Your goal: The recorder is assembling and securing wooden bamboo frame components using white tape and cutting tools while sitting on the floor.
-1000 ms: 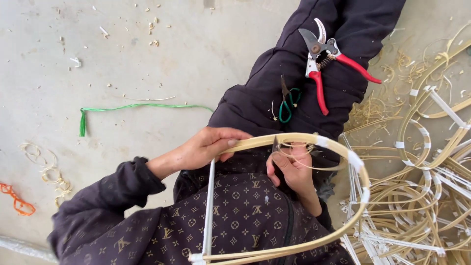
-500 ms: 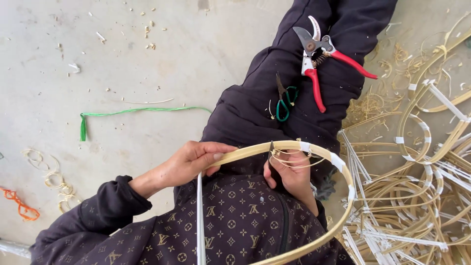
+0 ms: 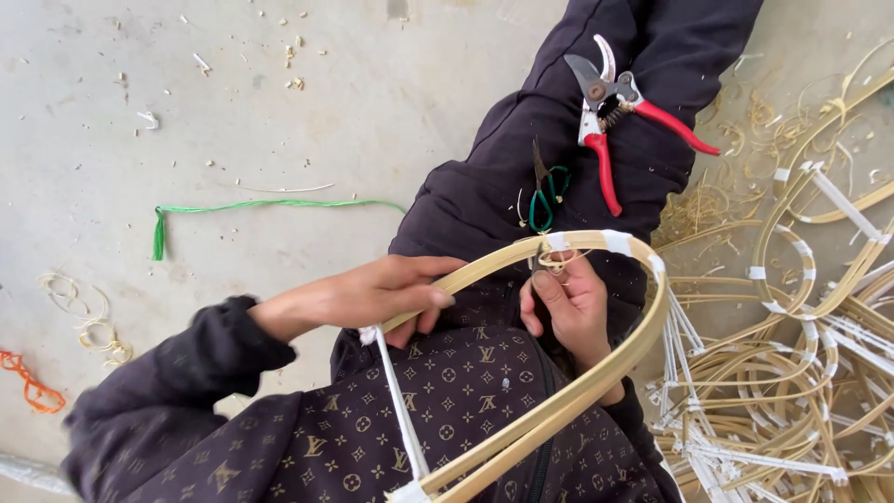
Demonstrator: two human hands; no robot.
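A curved bamboo hoop (image 3: 633, 349) bound with white tape arcs over my lap. My left hand (image 3: 382, 293) grips its upper left stretch, fingers wrapped round the strip. My right hand (image 3: 570, 312) pinches the top of the hoop beside a taped joint, where thin fibre strands are bunched. A white strip (image 3: 400, 410) runs from near my left hand down to the hoop's lower end. Red-handled pruning shears (image 3: 610, 121) and small green-handled scissors (image 3: 548, 196) lie on my dark trouser leg above the hoop.
A heap of taped bamboo hoops and strips (image 3: 801, 373) fills the floor at right. A green cord (image 3: 261, 207) lies on the concrete at left, with pale shavings (image 3: 84, 317) and an orange cord (image 3: 33, 382) at the far left edge.
The hoop has turned and shifted in my lap, its left end swinging lower. My left hand slid further along the strip; my right hand stays at the taped joint.
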